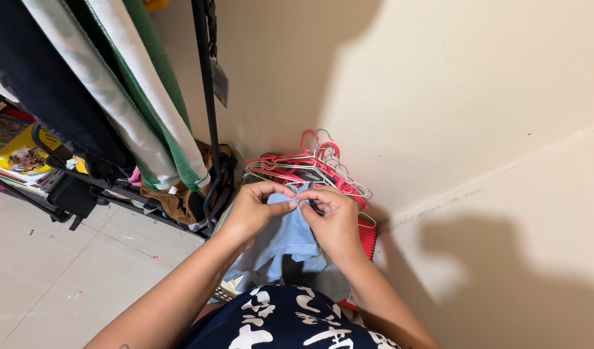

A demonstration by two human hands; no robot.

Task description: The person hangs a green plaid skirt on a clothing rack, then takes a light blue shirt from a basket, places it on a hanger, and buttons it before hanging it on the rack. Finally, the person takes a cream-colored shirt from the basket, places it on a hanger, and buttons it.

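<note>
A pale blue cloth garment (281, 240) hung in front of the person, its top edge pinched at a small fastening between both hands. The left hand (255, 210) and right hand (332, 216) were closed on it, fingertips touching. Just behind lay a heap of red and white wire hangers (310, 168) against the beige wall (452, 97).

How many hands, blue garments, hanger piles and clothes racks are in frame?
Hands: 2, left hand and right hand, both pinching the top edge of the garment
Light blue garment: 1
Pile of red and white hangers: 1, individual hangers too tangled to count
Black clothes rack: 1
Total: 5
</note>
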